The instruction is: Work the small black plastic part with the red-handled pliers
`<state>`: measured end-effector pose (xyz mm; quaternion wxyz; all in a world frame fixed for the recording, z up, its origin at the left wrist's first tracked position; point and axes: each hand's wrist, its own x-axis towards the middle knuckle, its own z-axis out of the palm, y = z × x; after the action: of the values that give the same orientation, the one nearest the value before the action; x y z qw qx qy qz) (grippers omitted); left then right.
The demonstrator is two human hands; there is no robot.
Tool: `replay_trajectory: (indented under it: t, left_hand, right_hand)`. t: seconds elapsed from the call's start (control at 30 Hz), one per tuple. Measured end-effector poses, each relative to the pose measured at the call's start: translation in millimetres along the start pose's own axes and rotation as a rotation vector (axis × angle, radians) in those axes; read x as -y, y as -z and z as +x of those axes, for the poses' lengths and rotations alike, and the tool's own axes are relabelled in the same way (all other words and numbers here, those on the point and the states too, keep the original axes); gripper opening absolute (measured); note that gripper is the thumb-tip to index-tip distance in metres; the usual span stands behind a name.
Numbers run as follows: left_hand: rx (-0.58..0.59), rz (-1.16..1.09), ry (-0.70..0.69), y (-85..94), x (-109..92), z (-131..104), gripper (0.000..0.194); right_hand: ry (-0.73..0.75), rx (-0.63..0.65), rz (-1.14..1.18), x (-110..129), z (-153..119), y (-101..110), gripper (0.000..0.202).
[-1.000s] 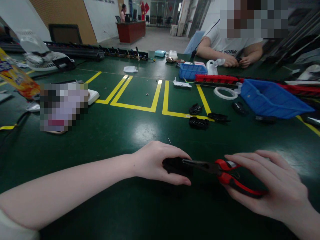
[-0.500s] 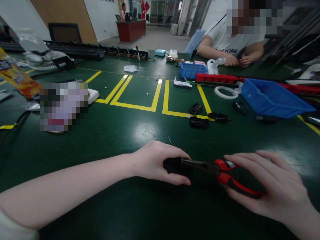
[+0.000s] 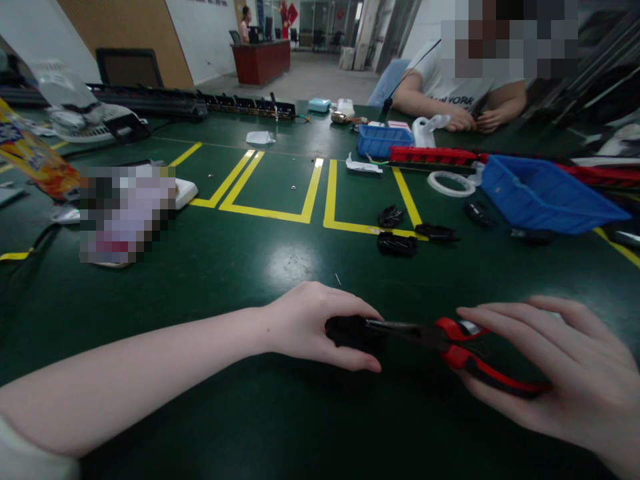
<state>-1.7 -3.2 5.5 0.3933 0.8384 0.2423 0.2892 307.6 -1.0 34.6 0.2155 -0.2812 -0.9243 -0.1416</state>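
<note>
Between its thumb and fingers, my left hand (image 3: 315, 327) grips a small black plastic part (image 3: 353, 333) just above the green table. My right hand (image 3: 565, 373) is wrapped round the red and black handles of long-nose pliers (image 3: 450, 337). The pliers lie sideways, and their jaw tips touch the right side of the black part. Whether the jaws pinch anything I cannot make out. A thin metal pin (image 3: 339, 280) lies on the table just beyond my left hand.
Several black parts (image 3: 397, 244) lie beyond my hands, near a blue bin (image 3: 545, 193) and a tape roll (image 3: 450, 184). A phone (image 3: 125, 220) rests at left. Across the table sits a person (image 3: 460, 100); yellow tape lines (image 3: 270, 213) mark the surface.
My right hand has moved a little to the right with the pliers, their jaws shifting slightly outward along the black part. My left hand has stayed in place.
</note>
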Motion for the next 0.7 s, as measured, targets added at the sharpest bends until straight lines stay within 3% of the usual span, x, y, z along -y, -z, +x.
replay_trajectory:
  t: [0.2,0.5,0.7]
  left_hand:
    - [-0.008,0.011,-0.001,-0.2,-0.7,0.6,0.04]
    - [0.024,0.008,0.033,0.3,-1.7,1.6,0.042]
    - [0.028,0.004,0.043,-0.2,-3.0,2.3,0.04]
  right_hand:
    - [0.004,-0.007,0.025,0.4,2.1,-3.5,0.055]
    - [-0.041,0.026,0.023,0.0,-6.1,-6.1,0.041]
    - [-0.04,0.0,0.018,-0.6,-7.7,-7.3,0.048]
